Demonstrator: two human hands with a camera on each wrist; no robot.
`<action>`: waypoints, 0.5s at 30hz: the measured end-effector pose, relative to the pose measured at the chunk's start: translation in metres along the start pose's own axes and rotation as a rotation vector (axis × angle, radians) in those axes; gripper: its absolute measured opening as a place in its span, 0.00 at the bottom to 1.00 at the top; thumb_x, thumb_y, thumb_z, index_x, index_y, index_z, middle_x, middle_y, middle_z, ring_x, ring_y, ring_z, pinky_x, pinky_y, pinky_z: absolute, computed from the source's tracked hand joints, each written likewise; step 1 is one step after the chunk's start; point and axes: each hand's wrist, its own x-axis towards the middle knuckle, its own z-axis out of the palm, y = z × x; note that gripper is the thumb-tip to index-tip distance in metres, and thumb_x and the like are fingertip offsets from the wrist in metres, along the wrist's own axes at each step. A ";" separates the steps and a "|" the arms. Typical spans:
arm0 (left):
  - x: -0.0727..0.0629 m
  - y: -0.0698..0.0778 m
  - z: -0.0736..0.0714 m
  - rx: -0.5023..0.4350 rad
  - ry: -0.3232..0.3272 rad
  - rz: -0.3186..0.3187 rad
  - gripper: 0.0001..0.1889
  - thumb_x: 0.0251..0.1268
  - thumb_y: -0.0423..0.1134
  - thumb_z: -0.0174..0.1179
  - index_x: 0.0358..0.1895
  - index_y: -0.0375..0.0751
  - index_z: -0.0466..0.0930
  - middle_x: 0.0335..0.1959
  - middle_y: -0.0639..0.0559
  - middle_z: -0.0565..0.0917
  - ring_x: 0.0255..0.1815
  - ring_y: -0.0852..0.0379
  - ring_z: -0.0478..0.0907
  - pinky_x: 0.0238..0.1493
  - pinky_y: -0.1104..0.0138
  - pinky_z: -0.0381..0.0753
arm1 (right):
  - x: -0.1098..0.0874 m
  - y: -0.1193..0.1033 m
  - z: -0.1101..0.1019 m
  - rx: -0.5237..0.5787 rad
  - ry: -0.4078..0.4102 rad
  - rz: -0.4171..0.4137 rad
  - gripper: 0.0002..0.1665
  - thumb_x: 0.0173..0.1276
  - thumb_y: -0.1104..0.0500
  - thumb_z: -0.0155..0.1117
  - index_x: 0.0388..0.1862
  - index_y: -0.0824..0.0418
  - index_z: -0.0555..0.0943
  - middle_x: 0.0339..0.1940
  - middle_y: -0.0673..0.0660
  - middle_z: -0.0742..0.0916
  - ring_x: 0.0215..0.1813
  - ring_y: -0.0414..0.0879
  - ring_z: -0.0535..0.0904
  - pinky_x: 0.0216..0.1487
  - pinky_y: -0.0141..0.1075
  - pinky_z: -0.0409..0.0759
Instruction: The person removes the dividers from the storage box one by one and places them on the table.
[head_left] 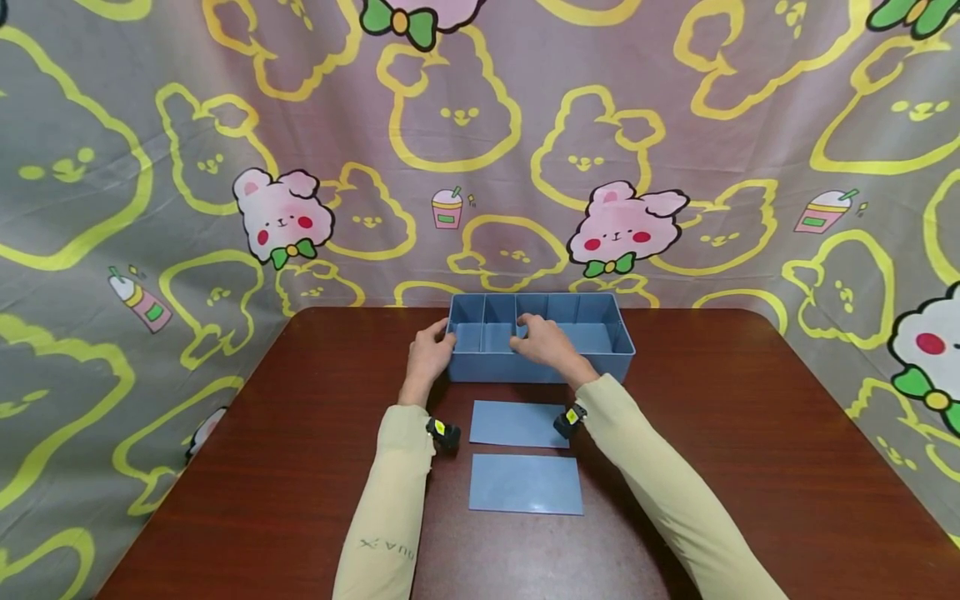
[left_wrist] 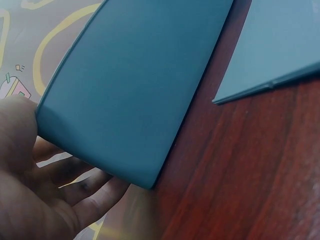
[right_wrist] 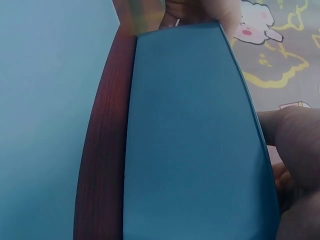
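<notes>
A long blue-grey storage box [head_left: 480,369] stands near the far edge of the table, divided inside into compartments. At its left end my left hand [head_left: 429,357] grips the wall, the thumb at the rim and the fingers along the outer side; the left wrist view shows this hand [left_wrist: 30,185] at the end of the box's smooth front wall [left_wrist: 130,90]. My right hand [head_left: 546,342] reaches over the front wall and pinches a thin divider [head_left: 516,305] between thumb and forefinger. Another divider [head_left: 482,317] stands upright to its left.
Two flat blue-grey panels lie on the dark red-brown table [head_left: 300,467] before the box: a farther panel [head_left: 510,423], partly under the right wrist camera, and a nearer panel [head_left: 525,485]. A curtain with cartoon bears [head_left: 465,108] hangs behind the table.
</notes>
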 end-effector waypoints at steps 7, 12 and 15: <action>0.001 -0.002 0.001 0.006 0.008 0.001 0.25 0.71 0.45 0.52 0.70 0.52 0.71 0.66 0.47 0.77 0.65 0.45 0.73 0.64 0.49 0.72 | 0.001 0.001 0.001 -0.004 0.032 -0.001 0.33 0.70 0.50 0.56 0.71 0.62 0.68 0.47 0.60 0.87 0.36 0.48 0.81 0.36 0.41 0.75; 0.000 -0.001 0.000 0.002 0.004 0.000 0.25 0.71 0.45 0.52 0.70 0.51 0.71 0.66 0.46 0.77 0.65 0.45 0.73 0.64 0.48 0.71 | 0.000 0.002 0.001 0.019 0.071 -0.019 0.33 0.69 0.50 0.56 0.70 0.62 0.70 0.50 0.62 0.87 0.37 0.49 0.81 0.35 0.41 0.76; 0.000 -0.001 0.000 0.007 0.007 -0.001 0.25 0.71 0.45 0.52 0.70 0.51 0.71 0.67 0.46 0.76 0.66 0.45 0.73 0.65 0.48 0.71 | -0.001 0.000 0.001 0.033 0.093 -0.026 0.33 0.68 0.51 0.56 0.70 0.63 0.70 0.50 0.62 0.87 0.38 0.49 0.82 0.36 0.41 0.77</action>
